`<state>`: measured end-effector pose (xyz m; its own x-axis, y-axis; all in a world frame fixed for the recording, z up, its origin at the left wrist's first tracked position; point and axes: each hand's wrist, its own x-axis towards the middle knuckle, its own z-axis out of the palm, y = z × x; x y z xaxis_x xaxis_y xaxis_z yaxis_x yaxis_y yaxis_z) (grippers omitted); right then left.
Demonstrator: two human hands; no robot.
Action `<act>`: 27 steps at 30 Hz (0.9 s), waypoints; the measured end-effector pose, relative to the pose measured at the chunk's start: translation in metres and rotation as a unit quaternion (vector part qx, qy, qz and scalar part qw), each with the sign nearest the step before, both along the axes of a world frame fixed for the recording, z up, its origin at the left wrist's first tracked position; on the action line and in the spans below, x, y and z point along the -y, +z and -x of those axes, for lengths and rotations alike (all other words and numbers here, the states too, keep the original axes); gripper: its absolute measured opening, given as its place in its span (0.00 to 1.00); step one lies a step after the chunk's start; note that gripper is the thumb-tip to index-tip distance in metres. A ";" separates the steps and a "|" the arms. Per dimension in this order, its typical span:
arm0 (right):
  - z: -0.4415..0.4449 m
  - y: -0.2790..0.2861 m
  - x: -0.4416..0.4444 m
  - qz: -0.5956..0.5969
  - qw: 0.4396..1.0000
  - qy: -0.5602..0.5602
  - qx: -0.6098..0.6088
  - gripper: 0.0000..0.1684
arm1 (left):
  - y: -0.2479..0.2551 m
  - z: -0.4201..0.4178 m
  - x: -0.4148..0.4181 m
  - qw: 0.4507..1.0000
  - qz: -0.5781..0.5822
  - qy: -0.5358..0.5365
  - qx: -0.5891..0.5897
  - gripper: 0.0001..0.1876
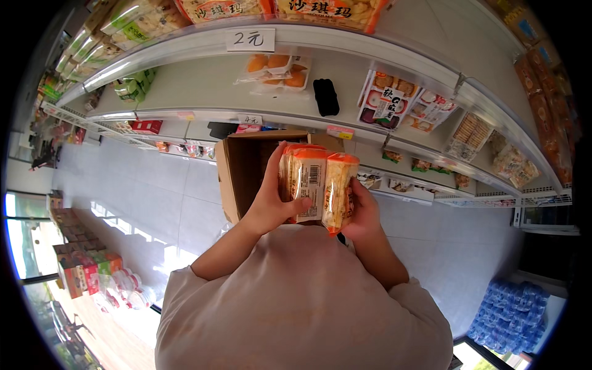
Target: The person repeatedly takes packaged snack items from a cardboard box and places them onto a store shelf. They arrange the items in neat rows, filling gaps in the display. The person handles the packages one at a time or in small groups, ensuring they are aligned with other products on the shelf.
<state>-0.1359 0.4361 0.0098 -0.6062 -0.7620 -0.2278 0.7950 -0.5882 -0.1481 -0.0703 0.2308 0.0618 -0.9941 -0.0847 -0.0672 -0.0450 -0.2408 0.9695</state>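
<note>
In front of my chest, my left hand (273,196) grips a plastic-wrapped pastry pack (305,185) with orange ends and a barcode side turned up. Its thumb lies across the printed side, and further wrapping shows along the pack's left. My right hand (366,210) holds a second orange-edged pack (338,192) by its right side. The two packs are side by side, close together. Beneath and beyond them is an open cardboard box (223,185); the packs and my left hand hide much of its inside.
A shelf unit (199,99) curves across ahead, above the box. On it lie trays of round orange-brown pastries (277,69), a black object (326,97) and printed snack packs (386,99). Similar orange-edged packs (328,14) are higher up. Shrink-wrapped blue bottles (508,317) stand low at right.
</note>
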 end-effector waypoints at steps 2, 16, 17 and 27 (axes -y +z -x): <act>0.007 0.003 -0.004 0.007 0.999 -0.025 0.021 0.32 | -0.004 -0.003 0.007 0.996 -0.090 -0.008 0.009 0.63; -0.002 0.017 -0.004 0.001 0.984 -0.001 -0.176 0.39 | 0.001 -0.004 0.003 0.992 0.081 0.067 -0.064 0.45; -0.001 0.012 -0.007 0.025 0.986 -0.020 -0.165 0.41 | 0.004 -0.003 0.003 0.994 0.039 0.074 -0.064 0.44; -0.001 0.069 -0.005 -0.300 0.431 -0.225 -0.821 0.23 | 0.003 -0.006 0.012 0.972 -0.187 -0.058 0.129 0.31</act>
<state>-0.1348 0.4411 0.0792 -0.3809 -0.5863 0.7150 -0.8449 -0.0933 -0.5267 -0.0645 0.2186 0.0650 -0.9415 0.1047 -0.3202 -0.3227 -0.5535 0.7678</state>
